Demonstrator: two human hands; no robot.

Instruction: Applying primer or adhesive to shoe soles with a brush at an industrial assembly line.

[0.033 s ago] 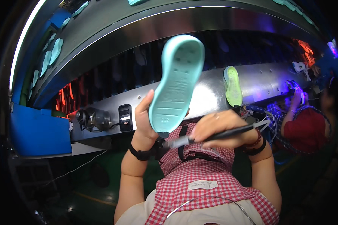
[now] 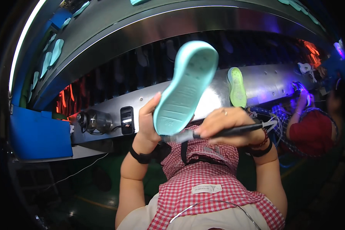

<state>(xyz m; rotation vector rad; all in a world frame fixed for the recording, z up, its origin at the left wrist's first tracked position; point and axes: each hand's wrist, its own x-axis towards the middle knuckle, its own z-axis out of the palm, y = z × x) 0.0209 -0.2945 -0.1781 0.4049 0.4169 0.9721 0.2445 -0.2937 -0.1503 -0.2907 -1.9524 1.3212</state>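
Observation:
My left hand (image 2: pixel 146 119) holds up a light turquoise shoe sole (image 2: pixel 188 86) near its heel, thumb along the left edge and the other fingers hidden behind. The sole tilts with its toe end up and to the right, its hollow, ridged inner face turned toward me. My right hand (image 2: pixel 228 122) is wrapped round a brush-like tool with a black handle (image 2: pixel 243 130). Its pale, motion-blurred tip (image 2: pixel 180 136) is at the sole's heel rim; whether they touch I cannot make out. A thin looped tube or cord trails from the tool's rear end.
On the metal bench (image 2: pixel 214 92) lie a yellow-green sole (image 2: pixel 237 88), a black phone-like device (image 2: pixel 127 120) and a clear container with black fittings (image 2: pixel 97 122). Beyond runs a conveyor (image 2: pixel 115 21) carrying turquoise soles (image 2: pixel 56 51). At right, a co-worker's hand (image 2: pixel 303 100) is under violet light.
The turquoise sole has shifted slightly right and tilted further over. The tool's tip has moved up to the heel rim, with my right hand moving slightly up.

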